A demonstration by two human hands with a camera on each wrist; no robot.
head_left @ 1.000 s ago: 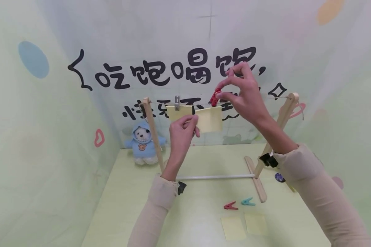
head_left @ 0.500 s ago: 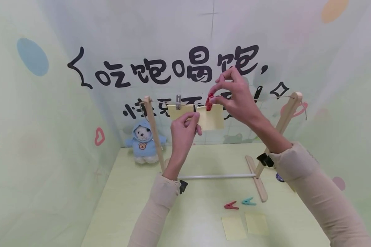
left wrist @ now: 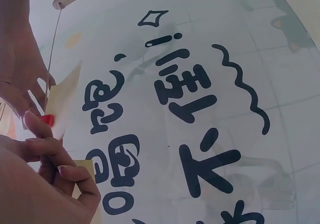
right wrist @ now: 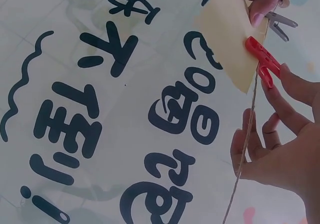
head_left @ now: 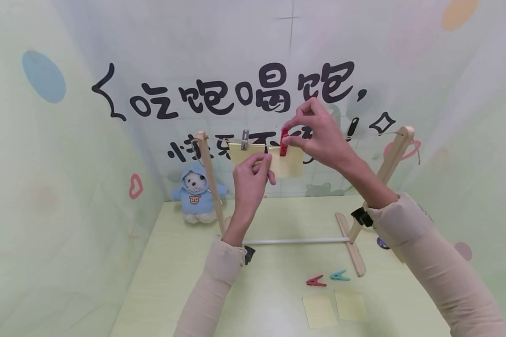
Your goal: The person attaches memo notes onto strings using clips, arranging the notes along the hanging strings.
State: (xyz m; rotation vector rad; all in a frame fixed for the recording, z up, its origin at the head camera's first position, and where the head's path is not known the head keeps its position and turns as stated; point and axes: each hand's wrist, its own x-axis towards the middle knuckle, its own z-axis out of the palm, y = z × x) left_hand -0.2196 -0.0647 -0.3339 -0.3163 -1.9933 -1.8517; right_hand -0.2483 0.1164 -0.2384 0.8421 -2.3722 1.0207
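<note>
One plush toy near the counter's back-left corner shows in the head view alone. The left hand pinches paper, the right hand a red clip.

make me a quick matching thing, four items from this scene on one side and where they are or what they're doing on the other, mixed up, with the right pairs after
Column one:
1. right hand
2. gray clip
3. teal clip
4. plush bear

Column two:
a. lying beside another clip on the table
b. dressed in blue
c. pinching the raised red clip
d. clipping a yellow note to the string

Pairs: 1-c, 2-d, 3-a, 4-b
</note>
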